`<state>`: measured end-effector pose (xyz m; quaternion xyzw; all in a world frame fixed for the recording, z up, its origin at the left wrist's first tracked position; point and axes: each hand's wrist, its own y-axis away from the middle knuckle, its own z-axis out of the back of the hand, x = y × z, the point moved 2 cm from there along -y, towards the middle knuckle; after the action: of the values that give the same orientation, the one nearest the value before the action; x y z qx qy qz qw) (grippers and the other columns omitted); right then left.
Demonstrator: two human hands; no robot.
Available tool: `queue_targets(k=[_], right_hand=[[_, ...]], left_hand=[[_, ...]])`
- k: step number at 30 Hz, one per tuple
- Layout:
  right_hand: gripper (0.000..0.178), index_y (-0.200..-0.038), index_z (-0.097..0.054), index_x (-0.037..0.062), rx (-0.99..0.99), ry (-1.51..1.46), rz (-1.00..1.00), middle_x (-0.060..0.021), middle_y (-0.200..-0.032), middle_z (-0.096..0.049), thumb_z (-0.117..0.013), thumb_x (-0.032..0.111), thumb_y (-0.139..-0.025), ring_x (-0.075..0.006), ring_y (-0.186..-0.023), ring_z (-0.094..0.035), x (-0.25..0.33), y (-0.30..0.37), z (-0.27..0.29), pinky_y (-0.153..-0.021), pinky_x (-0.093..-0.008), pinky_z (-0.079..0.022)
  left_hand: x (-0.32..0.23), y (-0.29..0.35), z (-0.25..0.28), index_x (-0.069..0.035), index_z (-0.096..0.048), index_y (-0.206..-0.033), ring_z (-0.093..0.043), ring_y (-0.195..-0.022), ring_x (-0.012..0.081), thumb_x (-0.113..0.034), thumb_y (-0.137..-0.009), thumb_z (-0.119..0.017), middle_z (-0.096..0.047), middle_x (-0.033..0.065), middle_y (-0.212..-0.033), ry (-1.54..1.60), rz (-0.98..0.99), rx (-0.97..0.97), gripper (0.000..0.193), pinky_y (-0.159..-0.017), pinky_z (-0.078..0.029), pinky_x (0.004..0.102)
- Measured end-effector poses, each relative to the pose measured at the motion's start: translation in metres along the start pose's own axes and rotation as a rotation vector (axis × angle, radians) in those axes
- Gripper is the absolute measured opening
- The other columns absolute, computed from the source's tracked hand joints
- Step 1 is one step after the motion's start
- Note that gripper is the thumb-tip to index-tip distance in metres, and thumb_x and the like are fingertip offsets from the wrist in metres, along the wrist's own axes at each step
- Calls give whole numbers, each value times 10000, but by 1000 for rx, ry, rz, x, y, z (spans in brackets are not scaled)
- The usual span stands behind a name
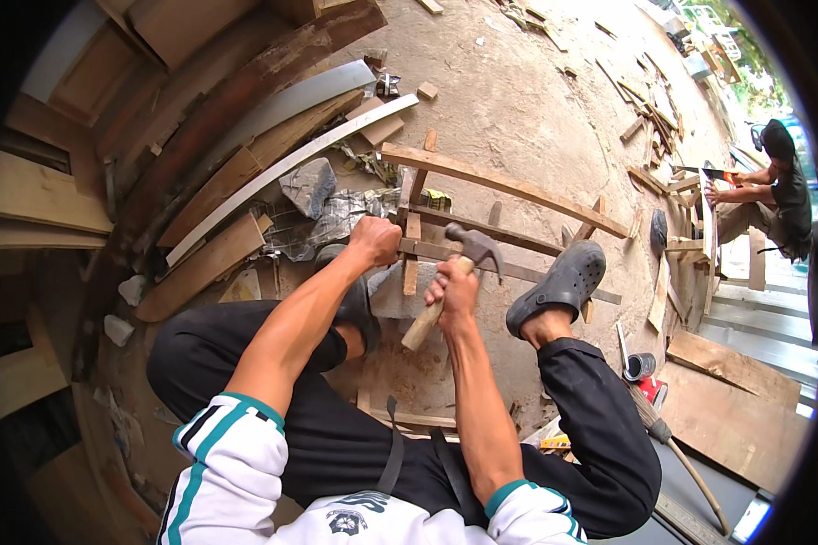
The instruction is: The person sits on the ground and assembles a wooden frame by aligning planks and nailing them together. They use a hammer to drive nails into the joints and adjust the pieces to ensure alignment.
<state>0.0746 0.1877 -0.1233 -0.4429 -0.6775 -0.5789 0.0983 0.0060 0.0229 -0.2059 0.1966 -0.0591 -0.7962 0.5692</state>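
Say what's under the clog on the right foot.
A wooden bar shows either side of the clog, seemingly running beneath it. The stretch between is covered, so contact can't be told.

A hammer [483, 250] and planks [200, 270] show a woodworking yard.

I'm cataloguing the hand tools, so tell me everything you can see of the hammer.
The hammer is a claw hammer with a dark, metal-looking head and a pale, wooden-looking handle. The right hand is closed around the handle's upper part, below the head, leaving the butt jutting out toward the lower left. The blunt striking end points upper left; the curved claw bends down at the right. The head overlaps the wooden frame in view; whether they touch is unclear.
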Motion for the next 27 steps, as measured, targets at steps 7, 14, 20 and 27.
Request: queue_targets(k=[7, 14, 20, 27], right_hand=[[132, -842, -441, 96, 39, 113, -78, 38, -581, -352, -562, 57, -880, -100, -408, -373, -17, -12, 12, -363, -290, -370], [84, -847, -477, 70, 36, 328, -49, 2, -595, -422, -547, 88, -890, -127, -403, -407, -22, -12, 12, -365, -309, -396], [57, -874, -495, 51, 61, 760, 336, -26, -596, -487, -551, 57, -880, -129, -413, -481, 32, 10, 1, -349, -299, -406], [128, -944, -610, 3, 147, 890, 1035, -186, -781, -661, -613, 58, -827, -333, -706, -669, 42, 28, -38, -610, -427, -511]], left_hand=[[-3, 4, 6, -61, -747, -745, -722, -788, 316, -198, -672, -657, -726, 177, -826, 3, 8, 53, 179, -674, -575, 410], [-6, 2, 10, -60, -745, -736, -721, -780, 320, -159, -662, -638, -722, 185, -818, 5, -25, 39, 164, -667, -573, 409], [-2, 2, 3, -60, -742, -724, -717, -757, 328, -176, -679, -649, -714, 180, -779, 41, -14, -28, 156, -660, -572, 420], [-3, 4, 5, -56, -738, -730, -714, -760, 331, -174, -674, -655, -718, 173, -794, 48, -27, -28, 155, -664, -570, 425]])
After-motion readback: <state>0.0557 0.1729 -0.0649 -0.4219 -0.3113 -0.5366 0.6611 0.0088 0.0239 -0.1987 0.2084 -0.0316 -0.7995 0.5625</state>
